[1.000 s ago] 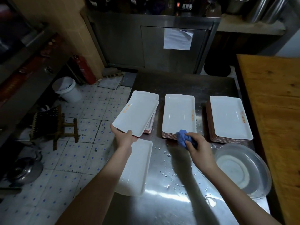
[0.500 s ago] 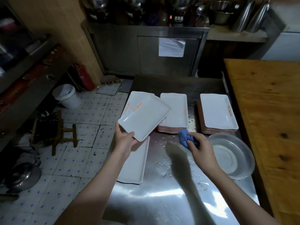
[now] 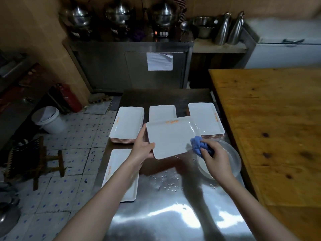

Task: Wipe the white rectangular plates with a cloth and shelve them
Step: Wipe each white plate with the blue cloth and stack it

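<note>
Over the steel table point(image 3: 173, 220) a white plate point(image 3: 171, 136) is gripped by the left hand point(image 3: 142, 150); a blue cloth point(image 3: 198, 146) is bunched in the right hand point(image 3: 216, 158) by a clear bowl point(image 3: 233, 162), contents indiscernible.

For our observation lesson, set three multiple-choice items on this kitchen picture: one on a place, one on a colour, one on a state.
1. Where does the clear bowl stand? A in a sink; B on the steel table; C on a chair.
2. What colour is the cloth? A blue; B red; C yellow.
3. How is the plate nearest the cloth? A lying on a stack; B broken in two; C held up off the table.
Key: B, it rests on the steel by the right grip; A, the bunched cloth is blue; C, the left grip holds its edge above the stacks.
</note>
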Demonstrator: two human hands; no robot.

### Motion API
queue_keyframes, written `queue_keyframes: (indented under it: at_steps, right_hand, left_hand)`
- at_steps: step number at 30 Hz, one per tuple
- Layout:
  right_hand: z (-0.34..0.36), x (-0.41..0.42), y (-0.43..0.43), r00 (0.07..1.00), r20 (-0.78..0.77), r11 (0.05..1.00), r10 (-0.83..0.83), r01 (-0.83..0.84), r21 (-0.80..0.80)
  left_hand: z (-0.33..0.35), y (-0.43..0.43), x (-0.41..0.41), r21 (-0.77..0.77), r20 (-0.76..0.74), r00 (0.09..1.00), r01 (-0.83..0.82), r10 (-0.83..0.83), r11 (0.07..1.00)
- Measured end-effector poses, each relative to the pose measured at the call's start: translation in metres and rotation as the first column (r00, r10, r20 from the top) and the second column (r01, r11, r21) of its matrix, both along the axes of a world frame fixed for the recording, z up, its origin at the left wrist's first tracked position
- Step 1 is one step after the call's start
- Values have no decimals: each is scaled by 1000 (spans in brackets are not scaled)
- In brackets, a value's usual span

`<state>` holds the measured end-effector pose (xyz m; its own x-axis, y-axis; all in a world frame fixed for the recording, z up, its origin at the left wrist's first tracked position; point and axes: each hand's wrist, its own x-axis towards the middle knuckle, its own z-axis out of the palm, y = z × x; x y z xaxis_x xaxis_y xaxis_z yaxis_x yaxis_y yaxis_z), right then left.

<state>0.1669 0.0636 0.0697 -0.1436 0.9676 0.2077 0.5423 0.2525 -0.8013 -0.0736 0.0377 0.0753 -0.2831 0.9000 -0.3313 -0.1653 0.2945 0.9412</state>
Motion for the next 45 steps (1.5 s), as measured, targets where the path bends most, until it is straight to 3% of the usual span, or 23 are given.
queue_keyframes:
  at_steps: [13, 17, 20, 26, 35, 41, 45]
  right_hand:
    - [20, -46, -1, 992, -79, 992, 97, -90, 90]
    - [19, -60, -2, 979, 61, 967, 196, -203, 152]
    - [9, -53, 1, 963, 161, 960, 218, -241, 141]
    - [-6, -24, 13, 960, 241, 976, 142, -176, 127]
    - [-12, -22, 15, 986, 162, 999, -38, 32, 37]
    - [8, -75, -8, 976, 140, 979, 165, -179, 100]
    - [10, -68, -8, 936, 230, 949, 266, -297, 111]
  left_hand:
    - [5, -9, 26, -8, -147, 973, 181, -181, 983]
    - [6, -14, 29, 30, -194, 955, 234, -224, 972]
    - [14, -20, 27, 18, -118, 961, 254, -250, 967]
    - [18, -29, 21, 13, -34, 973, 227, -227, 974]
    - [16, -30, 17, 40, -4, 983, 182, -182, 982]
    - [14, -28, 32, 69, -40, 983, 184, -182, 980]
    - [11, -33, 26, 84, -17, 986, 169, -168, 982]
